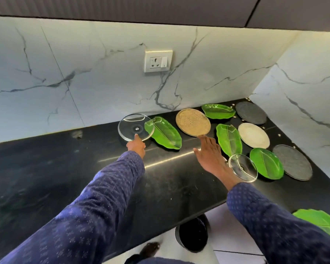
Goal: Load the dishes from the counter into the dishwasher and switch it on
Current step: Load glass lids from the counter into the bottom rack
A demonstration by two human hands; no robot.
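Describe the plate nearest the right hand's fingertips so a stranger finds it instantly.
Start at the white wall socket and drop to the black counter. Just right of it lies a round tan speckled plate, between two green leaf-shaped dishes. It is the only tan plate.

Landmark: speckled round plate (193, 121), lying on counter (65, 168) near back wall. Left of it: leaf dish (165, 133), then glass lid (135, 127) overlapping that dish's left end. Behind-right: second leaf dish (218, 111), round mat (251, 112) beyond. Right: third leaf dish (229, 139), pale plate (253, 135). Front-right: small glass lid (243, 168), fourth leaf dish (266, 163), second mat (292, 162).
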